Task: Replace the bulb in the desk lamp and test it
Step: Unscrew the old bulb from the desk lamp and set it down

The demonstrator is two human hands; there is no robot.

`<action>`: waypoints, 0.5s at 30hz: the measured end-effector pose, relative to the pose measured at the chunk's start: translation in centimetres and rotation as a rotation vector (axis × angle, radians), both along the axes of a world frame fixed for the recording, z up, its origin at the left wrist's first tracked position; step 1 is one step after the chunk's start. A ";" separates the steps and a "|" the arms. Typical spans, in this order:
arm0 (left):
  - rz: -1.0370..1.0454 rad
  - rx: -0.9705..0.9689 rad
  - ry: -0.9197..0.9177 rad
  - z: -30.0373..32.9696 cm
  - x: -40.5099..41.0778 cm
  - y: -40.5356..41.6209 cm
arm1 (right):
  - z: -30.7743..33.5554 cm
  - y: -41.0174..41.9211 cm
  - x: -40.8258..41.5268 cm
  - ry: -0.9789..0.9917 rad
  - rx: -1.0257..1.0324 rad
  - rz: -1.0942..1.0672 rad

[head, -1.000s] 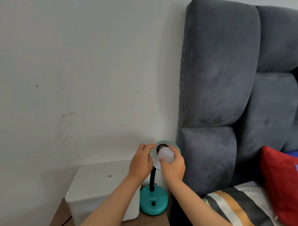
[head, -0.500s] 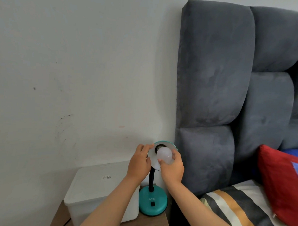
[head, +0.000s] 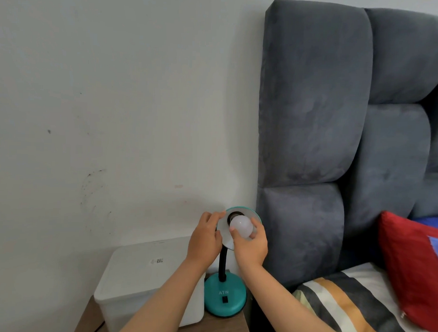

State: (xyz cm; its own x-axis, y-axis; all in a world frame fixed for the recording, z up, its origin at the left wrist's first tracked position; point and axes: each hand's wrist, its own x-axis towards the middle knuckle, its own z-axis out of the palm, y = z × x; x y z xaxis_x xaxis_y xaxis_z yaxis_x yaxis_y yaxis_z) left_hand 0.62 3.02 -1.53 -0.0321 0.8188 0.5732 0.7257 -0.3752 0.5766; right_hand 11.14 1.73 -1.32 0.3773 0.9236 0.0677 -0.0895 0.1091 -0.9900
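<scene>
A teal desk lamp stands on a wooden bedside table, with a round base [head: 224, 299] and a black flexible neck [head: 222, 264]. Its shade [head: 246, 212] is tilted toward me, showing the dark socket. A white bulb [head: 241, 226] sits at the socket mouth, unlit. My right hand [head: 251, 244] grips the bulb from below with fingers around it. My left hand [head: 205, 238] holds the left rim of the shade. Whether the bulb's base is threaded into the socket is hidden.
A white lidded plastic box [head: 144, 280] sits on the table [head: 217, 327] left of the lamp. A grey padded headboard [head: 313, 144] rises on the right, close to the shade. A red pillow [head: 413, 267] and striped bedding [head: 352, 307] lie lower right. The wall is behind.
My hands stay on the shade and the bulb. The fingers of my right hand have shifted a little around the bulb; the view has drifted slightly.
</scene>
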 end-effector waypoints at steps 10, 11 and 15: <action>-0.009 0.017 0.009 -0.1 0.0 0.0 | -0.3 0.1 0.3 -0.099 0.028 0.017; -0.009 0.018 0.009 0.0 0.0 0.0 | -0.4 0.1 0.4 -0.108 0.032 0.021; -0.010 0.013 0.007 0.0 0.0 -0.1 | -0.8 0.2 1.0 -0.134 0.043 0.036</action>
